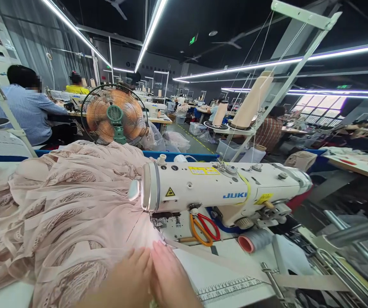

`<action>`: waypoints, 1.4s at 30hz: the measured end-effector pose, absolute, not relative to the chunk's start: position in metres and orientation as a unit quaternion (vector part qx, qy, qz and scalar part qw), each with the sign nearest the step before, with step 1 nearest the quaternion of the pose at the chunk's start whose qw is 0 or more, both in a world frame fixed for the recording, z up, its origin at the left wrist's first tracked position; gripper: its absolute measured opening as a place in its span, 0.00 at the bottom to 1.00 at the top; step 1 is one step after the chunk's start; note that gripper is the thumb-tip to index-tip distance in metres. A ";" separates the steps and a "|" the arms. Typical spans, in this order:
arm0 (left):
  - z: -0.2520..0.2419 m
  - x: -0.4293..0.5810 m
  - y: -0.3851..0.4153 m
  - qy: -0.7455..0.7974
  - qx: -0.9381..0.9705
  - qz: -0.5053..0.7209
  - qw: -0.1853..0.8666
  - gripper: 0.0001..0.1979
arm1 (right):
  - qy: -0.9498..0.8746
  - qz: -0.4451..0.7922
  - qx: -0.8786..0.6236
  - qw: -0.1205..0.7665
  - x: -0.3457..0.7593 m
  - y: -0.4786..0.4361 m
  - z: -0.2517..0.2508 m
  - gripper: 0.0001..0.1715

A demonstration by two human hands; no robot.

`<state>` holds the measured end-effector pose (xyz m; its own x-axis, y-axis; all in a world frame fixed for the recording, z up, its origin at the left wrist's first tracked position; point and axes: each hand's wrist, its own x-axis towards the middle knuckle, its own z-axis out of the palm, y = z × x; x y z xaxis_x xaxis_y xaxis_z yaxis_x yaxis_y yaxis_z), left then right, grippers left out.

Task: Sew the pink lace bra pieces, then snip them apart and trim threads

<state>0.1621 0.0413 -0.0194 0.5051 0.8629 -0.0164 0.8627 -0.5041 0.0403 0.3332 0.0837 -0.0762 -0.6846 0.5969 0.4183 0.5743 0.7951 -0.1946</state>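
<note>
Just in front of the needle area of a white JUKI sewing machine (203,184), my two hands meet side by side. My left hand (132,269), smeared by motion, is closed on pale pink fabric (132,222) with its fingertips bent down onto it. Fingers pressed together, my right hand (169,271) is closed on the same fabric at its right edge. Both thumbs are hidden. The fabric runs under the machine's head. A narrow beige band (222,256) stretches from beside my right fingertips across the table to the right.
A large heap of lace-trimmed pieces (68,192) covers the left side. Orange-handled scissors (199,231), a red-handled tool (211,226) and a grey thread spool (256,241) lie under the machine arm. Behind stand a fan (115,113) and thread cones (251,102). Other people sit at machines.
</note>
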 end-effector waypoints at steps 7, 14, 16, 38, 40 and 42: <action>-0.042 0.126 0.041 0.477 0.879 -0.003 -0.022 0.31 | -0.919 0.061 -0.328 0.210 0.335 0.084 -0.058 0.27; -0.021 0.103 0.062 0.417 0.908 0.021 -0.044 0.23 | -0.916 0.110 -0.323 0.211 0.336 0.083 -0.058 0.28; -0.020 0.103 0.064 0.398 0.915 0.043 -0.055 0.22 | -0.916 0.117 -0.325 0.204 0.335 0.082 -0.058 0.28; -0.010 0.101 0.080 0.321 0.936 0.118 -0.084 0.16 | -0.897 0.219 -0.369 0.103 0.324 0.090 -0.039 0.34; -0.010 0.100 0.084 0.316 0.937 0.120 -0.092 0.15 | -0.893 0.225 -0.381 0.088 0.321 0.090 -0.036 0.35; -0.011 0.100 0.086 0.313 0.937 0.122 -0.099 0.15 | -0.889 0.227 -0.390 0.077 0.316 0.090 -0.034 0.35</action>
<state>0.0996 0.0862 -0.0108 0.7739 0.5622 0.2914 0.6108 -0.7842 -0.1091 0.3163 0.0901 -0.0339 -0.6837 0.7287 -0.0394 0.6583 0.5926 -0.4642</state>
